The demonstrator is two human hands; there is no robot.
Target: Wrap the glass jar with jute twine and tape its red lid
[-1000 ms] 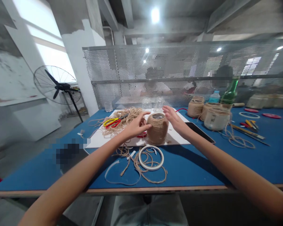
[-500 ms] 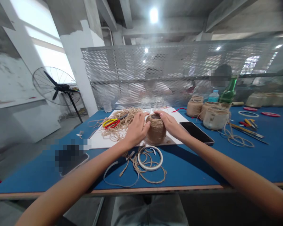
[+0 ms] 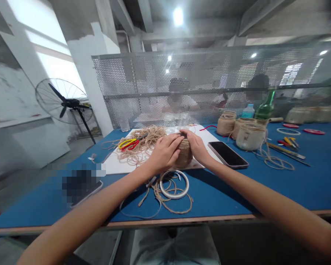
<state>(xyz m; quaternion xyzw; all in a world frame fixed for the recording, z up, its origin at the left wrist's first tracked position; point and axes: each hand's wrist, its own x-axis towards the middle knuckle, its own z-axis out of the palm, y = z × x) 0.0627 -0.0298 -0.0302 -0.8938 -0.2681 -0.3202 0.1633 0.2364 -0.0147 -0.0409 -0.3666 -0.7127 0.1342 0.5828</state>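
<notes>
A jar (image 3: 185, 154) wound with brown twine stands upright at the front of a white board (image 3: 117, 162). My left hand (image 3: 165, 151) lies against its left side, fingers reaching across toward the rim. On the other side, my right hand (image 3: 198, 147) curves round the jar's right side and upper edge. Between them they grip it, and my fingers hide part of the rim. Just in front lie a white roll of tape (image 3: 185, 188) and a loose coil of twine (image 3: 182, 212). Left of the jar is a heap of tangled twine (image 3: 151, 134) with yellow-and-red-handled scissors (image 3: 130, 143) on it.
A phone (image 3: 228, 154) lies right of the board. Beyond it stand twine-wrapped jars (image 3: 251, 138), a green bottle (image 3: 266, 106) and loose tools (image 3: 291, 142). Two clear glass jars (image 3: 169, 122) stand behind. A perforated metal screen (image 3: 151, 81) closes the table's far side, with people behind it.
My left hand has slid to the right over the jar's top edge, covering more of it. My right hand still holds the right side. The view has shifted slightly.
</notes>
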